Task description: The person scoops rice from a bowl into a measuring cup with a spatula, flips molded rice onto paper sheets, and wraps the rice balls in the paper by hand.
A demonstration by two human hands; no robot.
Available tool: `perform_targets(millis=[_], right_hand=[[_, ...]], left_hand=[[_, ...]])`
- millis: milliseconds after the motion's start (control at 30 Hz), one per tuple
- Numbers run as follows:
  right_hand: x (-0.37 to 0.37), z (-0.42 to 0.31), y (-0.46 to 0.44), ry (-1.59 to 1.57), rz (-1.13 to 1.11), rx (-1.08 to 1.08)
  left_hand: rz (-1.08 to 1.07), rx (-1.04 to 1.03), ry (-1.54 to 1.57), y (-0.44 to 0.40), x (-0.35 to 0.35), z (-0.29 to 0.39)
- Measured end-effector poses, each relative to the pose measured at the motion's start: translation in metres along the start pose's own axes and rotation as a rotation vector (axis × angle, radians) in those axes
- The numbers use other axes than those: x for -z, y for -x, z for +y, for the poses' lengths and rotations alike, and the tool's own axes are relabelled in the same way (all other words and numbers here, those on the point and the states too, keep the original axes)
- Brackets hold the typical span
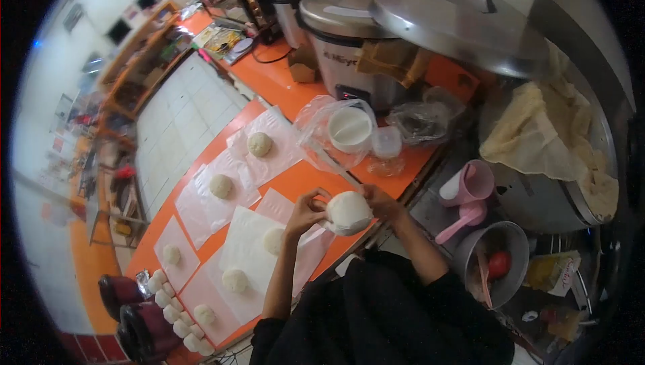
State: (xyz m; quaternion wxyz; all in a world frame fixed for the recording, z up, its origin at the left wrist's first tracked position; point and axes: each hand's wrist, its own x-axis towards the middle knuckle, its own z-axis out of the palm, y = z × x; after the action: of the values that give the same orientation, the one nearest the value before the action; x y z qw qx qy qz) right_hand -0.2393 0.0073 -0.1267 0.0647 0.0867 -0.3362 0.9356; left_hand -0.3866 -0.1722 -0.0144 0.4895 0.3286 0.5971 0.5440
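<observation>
A white round thing (pixel 349 212), like a bowl or a rounded mass, is held up near the front edge of the orange table. My left hand (pixel 310 212) grips its left side with bent fingers. My right hand (pixel 379 202) is at its right side, fingers partly hidden behind it. Below and left, pale round mounds lie singly on white sheets, among them one mound (pixel 259 144) at the back, another mound (pixel 221 186) and a nearer mound (pixel 235 281). One mound (pixel 273 241) is partly hidden by my left forearm.
Small white pieces (pixel 173 312) line the table's left end beside dark red containers (pixel 149 328). Behind stand a large cooker (pixel 349 63) and a white tub (pixel 350 128) in plastic. At right are a pink jug (pixel 474 180), a metal bowl (pixel 514 284) and a cloth-draped pot (pixel 537 204).
</observation>
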Motion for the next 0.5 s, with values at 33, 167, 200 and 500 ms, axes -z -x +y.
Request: perform_targets(millis=[33, 167, 200, 500], right_hand=[[-0.009, 0.006, 0.002, -0.061, 0.047, -0.027], [0.001, 0.055, -0.004, -0.301, -0.025, 0.113], [-0.089, -0.009, -0.007, -0.115, 0.047, 0.13], [-0.124, -0.078, 0.034, 0.497, 0.419, 0.012]], left_hand=[[0.071, -0.208, 0.066, -0.006, 0.002, -0.026], [0.431, -0.407, 0.348, -0.02, -0.04, -0.061], [0.418, -0.338, 0.337, -0.022, -0.045, -0.057], [0.155, -0.361, -0.075, 0.021, -0.046, -0.027]])
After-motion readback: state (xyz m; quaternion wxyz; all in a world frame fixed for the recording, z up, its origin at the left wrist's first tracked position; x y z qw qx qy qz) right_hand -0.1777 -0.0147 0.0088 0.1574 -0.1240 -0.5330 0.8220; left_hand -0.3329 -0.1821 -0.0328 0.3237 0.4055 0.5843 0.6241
